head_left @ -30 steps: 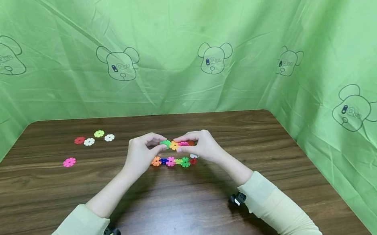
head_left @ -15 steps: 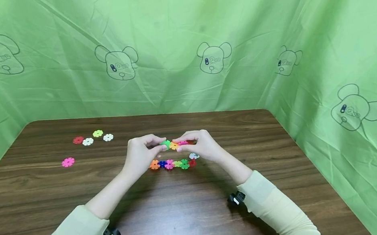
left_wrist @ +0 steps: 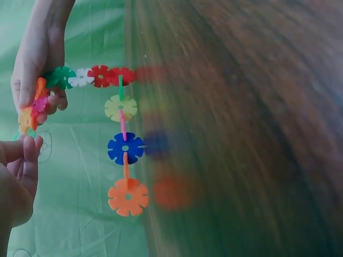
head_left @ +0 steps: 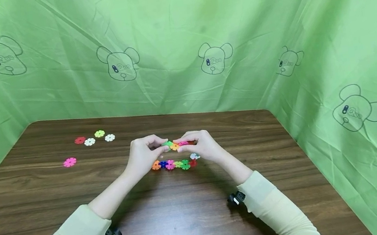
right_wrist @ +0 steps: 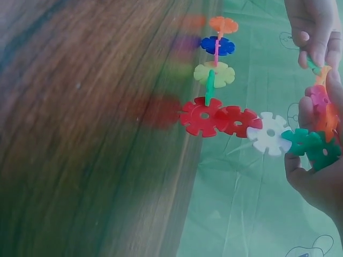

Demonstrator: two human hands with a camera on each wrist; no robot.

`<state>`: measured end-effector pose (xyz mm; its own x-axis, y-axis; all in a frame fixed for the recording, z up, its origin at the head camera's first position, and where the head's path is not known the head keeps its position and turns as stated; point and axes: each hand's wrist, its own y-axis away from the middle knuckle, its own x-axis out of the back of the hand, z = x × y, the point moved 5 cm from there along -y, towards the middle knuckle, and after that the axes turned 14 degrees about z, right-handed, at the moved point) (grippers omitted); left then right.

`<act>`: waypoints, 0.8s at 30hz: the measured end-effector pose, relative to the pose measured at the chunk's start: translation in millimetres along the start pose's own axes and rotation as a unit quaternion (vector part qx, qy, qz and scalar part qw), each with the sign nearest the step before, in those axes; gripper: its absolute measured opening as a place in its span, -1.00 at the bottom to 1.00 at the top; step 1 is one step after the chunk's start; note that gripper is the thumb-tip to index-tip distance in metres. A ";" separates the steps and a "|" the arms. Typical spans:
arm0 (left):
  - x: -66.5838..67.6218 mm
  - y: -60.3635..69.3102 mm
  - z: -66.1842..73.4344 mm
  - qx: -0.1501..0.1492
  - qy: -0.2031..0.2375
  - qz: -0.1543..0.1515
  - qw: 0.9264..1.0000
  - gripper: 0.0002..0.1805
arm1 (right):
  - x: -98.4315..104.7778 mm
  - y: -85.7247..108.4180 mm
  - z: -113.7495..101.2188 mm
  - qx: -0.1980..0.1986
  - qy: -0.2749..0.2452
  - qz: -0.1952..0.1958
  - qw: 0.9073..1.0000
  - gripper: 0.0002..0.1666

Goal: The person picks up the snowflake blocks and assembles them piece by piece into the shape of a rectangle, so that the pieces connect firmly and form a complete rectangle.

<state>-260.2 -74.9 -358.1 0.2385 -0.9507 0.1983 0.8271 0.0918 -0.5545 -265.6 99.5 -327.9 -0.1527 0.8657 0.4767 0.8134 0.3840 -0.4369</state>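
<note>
Slotted snowflake discs are joined into a bent chain. Its lower row, with a blue disc [left_wrist: 125, 148] and an orange end disc [left_wrist: 128, 197], runs just above the tabletop [head_left: 174, 217]. Red discs [right_wrist: 204, 116], a white disc [right_wrist: 269, 133] and dark green discs [right_wrist: 323, 151] climb from there to my right hand [head_left: 203, 146]. That hand grips the upper part around a pink disc [right_wrist: 320, 99] and orange ones. Between thumb and fingertips, my left hand [head_left: 144, 155] pinches a green disc [head_left: 168, 144] against the yellow-orange disc [head_left: 175, 146]. Fingers partly hide both discs.
Loose discs lie on the table's left side: a pink disc [head_left: 69, 162], a red disc [head_left: 80, 140], a yellow-green disc [head_left: 99, 133] and white discs [head_left: 89, 141]. A green curtain [head_left: 172, 55] printed with bear heads surrounds the table's back and sides.
My left hand has shifted slightly right, bringing the green disc closer against the yellow-orange one. The chain's lower row hangs slightly lower than a second ago. My right hand has barely moved.
</note>
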 end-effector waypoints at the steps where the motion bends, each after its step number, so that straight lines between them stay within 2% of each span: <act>1: -0.2 0.0 0.3 -0.003 -0.002 -0.002 1.000 -0.87 | 0.4 0.5 -0.1 0.000 0.003 -0.002 1.000 -0.67; 6: -0.8 -1.8 -2.0 -0.001 -0.013 -0.027 1.000 -0.84 | 2.8 2.0 -0.4 0.003 0.015 -0.009 1.000 -0.68; 9: 0.1 -4.2 -4.9 0.007 -0.036 -0.067 0.997 -0.76 | 4.6 2.4 0.9 0.003 0.025 -0.009 1.000 -0.68; 12: 4.3 -6.4 -6.7 0.007 -0.061 -0.115 0.991 -0.65 | 6.5 2.5 2.8 -0.002 0.031 -0.006 0.999 -0.68; 17: 19.3 -8.2 -8.8 0.001 -0.074 -0.181 0.981 -0.51 | 8.5 1.9 4.6 -0.011 0.034 -0.004 0.999 -0.69; 24: 49.0 -9.9 -12.2 -0.006 -0.112 -0.229 0.967 -0.46 | 9.8 2.7 6.0 -0.018 0.041 -0.007 0.999 -0.67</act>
<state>-262.9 -126.0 -352.8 -0.0451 -0.8028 0.5946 0.8665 -0.3276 -0.3766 -268.3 110.9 -329.0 -0.1178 0.8306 0.5442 0.8313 0.3823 -0.4035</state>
